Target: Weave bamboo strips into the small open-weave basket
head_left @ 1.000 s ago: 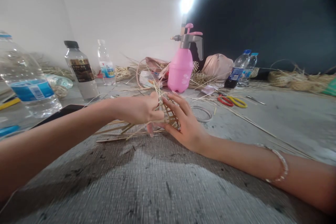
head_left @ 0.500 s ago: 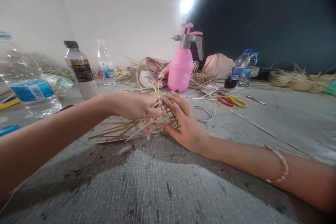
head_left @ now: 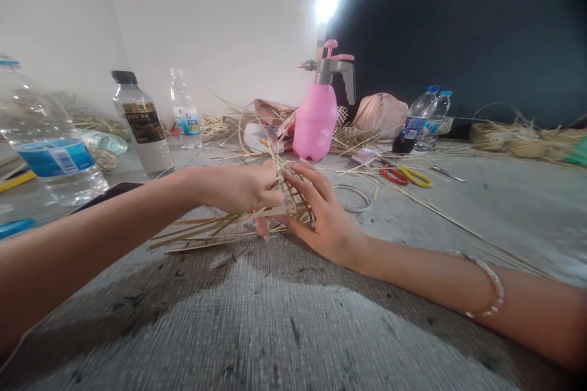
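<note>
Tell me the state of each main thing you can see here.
Woven piece: partly woven, strip ends loose
Left hand: curled at the woven piece
Right hand: spread against the woven piece
Lamp: lit
Pink sprayer: upright
Black-capped bottle: upright, closed
White-capped bottle: upright, closed
Ring: lying flat

- from my remote post, i see my left arm (head_left: 114, 229) reach in from the near left, bent at the wrist
- my left hand (head_left: 245, 188) is curled, a fingertip showing below
- my right arm (head_left: 426, 281) slants in from the near right
- my right hand (head_left: 332, 220) points left, fingers slightly bent, thumb extended on the near side
</note>
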### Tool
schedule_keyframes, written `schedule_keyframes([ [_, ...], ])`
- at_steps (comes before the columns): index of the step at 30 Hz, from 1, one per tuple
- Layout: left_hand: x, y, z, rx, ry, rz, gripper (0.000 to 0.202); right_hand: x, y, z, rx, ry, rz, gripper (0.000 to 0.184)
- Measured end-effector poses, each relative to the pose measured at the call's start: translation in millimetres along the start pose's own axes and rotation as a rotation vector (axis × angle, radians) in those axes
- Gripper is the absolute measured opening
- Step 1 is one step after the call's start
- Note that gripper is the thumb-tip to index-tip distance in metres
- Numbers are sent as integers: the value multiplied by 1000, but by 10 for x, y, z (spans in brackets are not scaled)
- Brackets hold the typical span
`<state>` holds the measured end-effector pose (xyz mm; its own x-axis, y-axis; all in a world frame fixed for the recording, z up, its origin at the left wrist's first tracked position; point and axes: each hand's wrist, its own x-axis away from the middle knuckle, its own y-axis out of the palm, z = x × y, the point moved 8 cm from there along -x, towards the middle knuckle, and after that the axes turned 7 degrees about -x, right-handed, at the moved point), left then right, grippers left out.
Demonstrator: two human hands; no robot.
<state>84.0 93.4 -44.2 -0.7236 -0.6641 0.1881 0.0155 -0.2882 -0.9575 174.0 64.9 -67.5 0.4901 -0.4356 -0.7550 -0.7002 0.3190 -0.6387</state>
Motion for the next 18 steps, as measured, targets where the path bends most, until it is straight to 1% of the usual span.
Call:
schedule_keyframes([
  [2, 3, -2, -7, 22, -13, 4, 12, -1, -1, -2, -1, 0, -4, 63],
  [6, -7, -24, 9, -5, 55, 42, 14, -6, -1, -4, -9, 7, -7, 63],
  [8, -14, -52, -7, -38, 53, 80, 15, -8, -2, -4, -17, 13, -3, 64],
  [10, -14, -61, -22, -29, 37, 90, 15, -9, -5, -6, -22, 14, 2, 64],
  [15, 14, -6, -1, 91, 3, 10, 15, -2, 8, -7, 0, 2, -17, 70],
  [18, 31, 52, 63, 187, 34, -67, 12, 1, 22, -4, 29, -7, -28, 70],
])
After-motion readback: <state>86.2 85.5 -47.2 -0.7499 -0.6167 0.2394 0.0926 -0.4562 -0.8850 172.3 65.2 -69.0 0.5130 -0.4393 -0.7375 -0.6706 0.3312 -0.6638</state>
